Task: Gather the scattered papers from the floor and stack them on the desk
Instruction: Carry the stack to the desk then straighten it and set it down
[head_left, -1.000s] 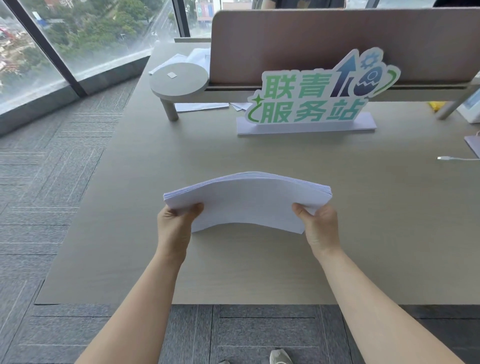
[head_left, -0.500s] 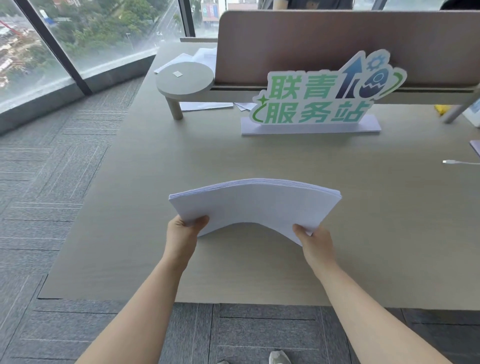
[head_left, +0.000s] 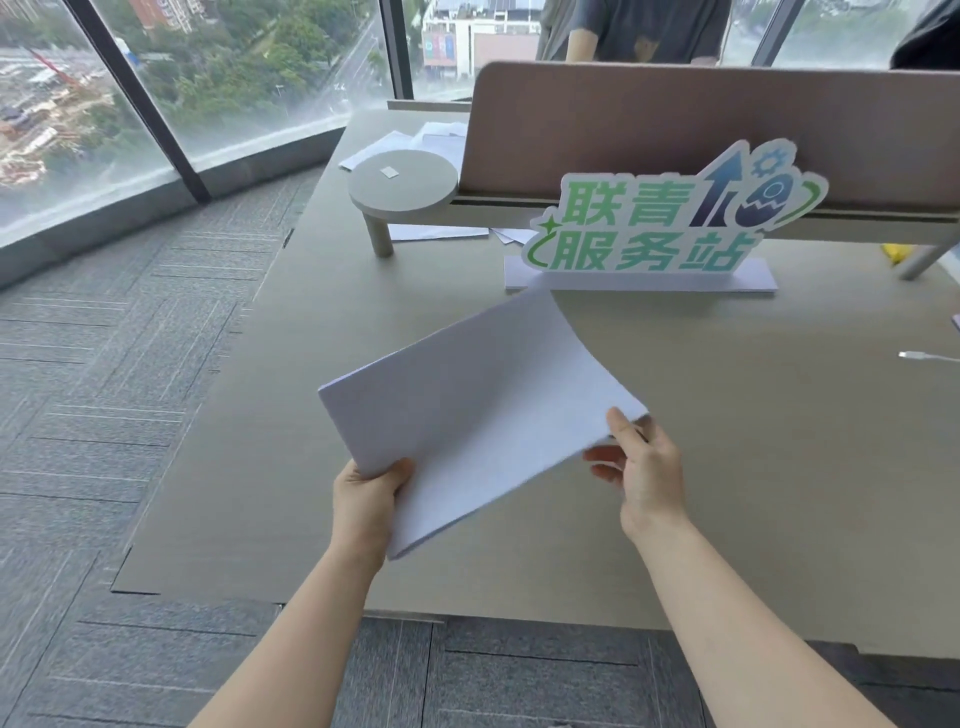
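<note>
I hold the thick stack of plain white paper sheets (head_left: 483, 415) tilted in the air above the near half of the pale grey-beige tabletop (head_left: 753, 467), well short of the green-lettered standing sign (head_left: 660, 228) toward the far edge. My left hand (head_left: 363, 499) has its fingers clamped on the stack's near-left corner, and my right hand (head_left: 644, 467) pinches the right edge, thumb on top. I judge this the squaring-and-setting-down step: next I need to level the sheets and lower them flat without letting them fan.
</note>
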